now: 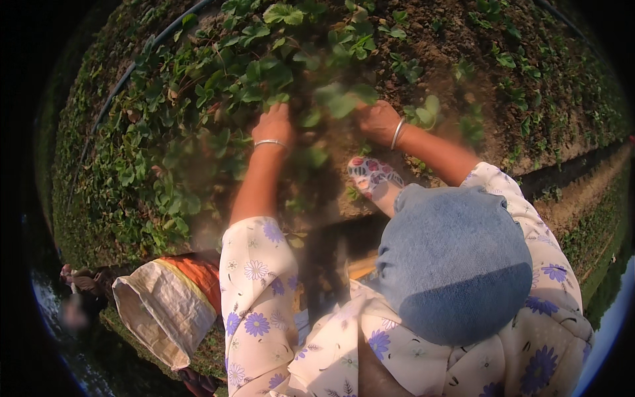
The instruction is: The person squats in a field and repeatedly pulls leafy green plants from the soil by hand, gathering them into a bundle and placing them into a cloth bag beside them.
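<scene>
Low leafy plants that look like strawberry plants point(268, 74) grow from the soil before me. Into their leaves reaches my left hand point(273, 124), with a thin bangle at the wrist; leaves hide its fingertips. My right hand point(379, 123) is curled, a silver bangle on its wrist. Blurred strawberry leaves point(340, 101) stand at its fingers, and it appears to grip their stems. More pale green leaves point(426, 111) show just right of that wrist. Between and below the hands, the ground is blurred.
A dark hose point(131, 67) curves along the bed's left side. An open-mouthed woven sack point(166, 310), white and orange, lies at lower left. My patterned shoe point(372, 173) rests on the soil, below my denim-covered knee point(454, 258). Another person point(82, 288) is at far left.
</scene>
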